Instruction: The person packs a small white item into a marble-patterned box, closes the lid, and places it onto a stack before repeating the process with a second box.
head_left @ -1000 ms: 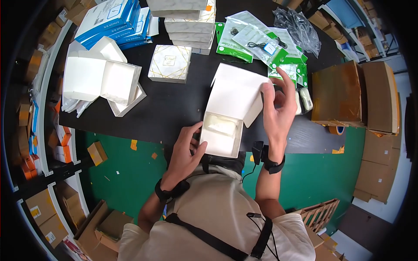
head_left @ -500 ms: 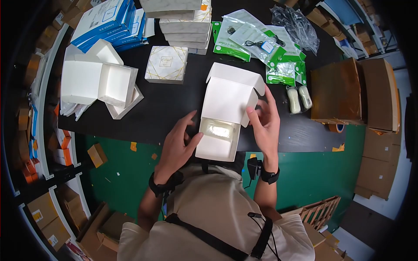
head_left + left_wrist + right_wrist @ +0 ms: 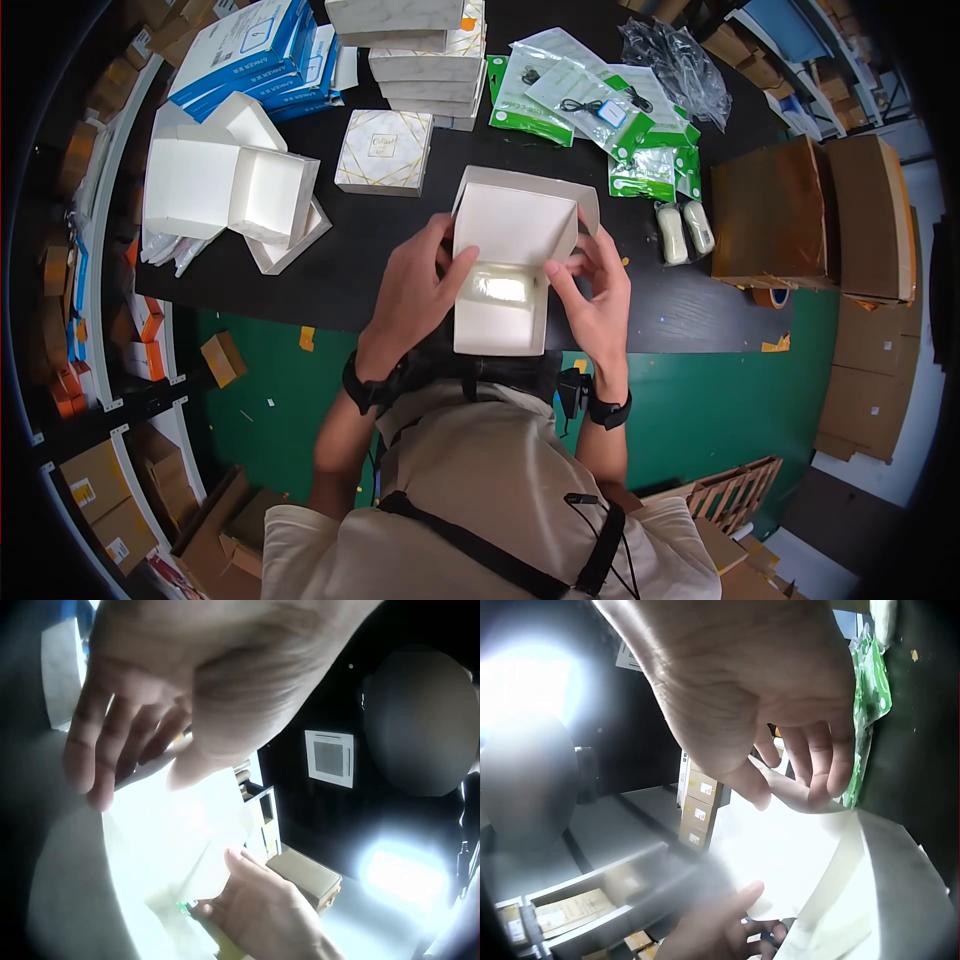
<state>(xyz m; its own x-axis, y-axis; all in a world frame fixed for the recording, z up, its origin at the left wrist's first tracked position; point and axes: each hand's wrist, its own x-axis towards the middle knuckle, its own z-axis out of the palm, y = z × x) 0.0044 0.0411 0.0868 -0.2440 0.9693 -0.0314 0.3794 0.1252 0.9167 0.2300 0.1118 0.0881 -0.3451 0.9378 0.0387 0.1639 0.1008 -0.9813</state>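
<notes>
A small white-lined cardboard box [image 3: 498, 335] stands at the table's near edge, its hinged lid [image 3: 515, 215] raised and tilted. Inside lies a pale item in shiny clear wrap [image 3: 503, 288]. My left hand [image 3: 412, 285] holds the lid's left edge, thumb on the inner face and fingers behind. On the other side, my right hand [image 3: 598, 305] pinches the lid's right side flap between thumb and fingers. Both wrist views show the white card bright between the hands, washed out by glare.
Beyond the box sits a closed marble-patterned box [image 3: 385, 150], with a stack of similar ones [image 3: 425, 70] behind. Open white boxes [image 3: 195, 180] lie left. Green-and-clear packets [image 3: 600, 105], two wrapped pale items [image 3: 685, 232] and a brown carton [image 3: 770, 215] are at right.
The lid has swung from lying back to tilted up over the box. My right hand has come down to the flap, and my left hand has moved up to the lid's left edge.
</notes>
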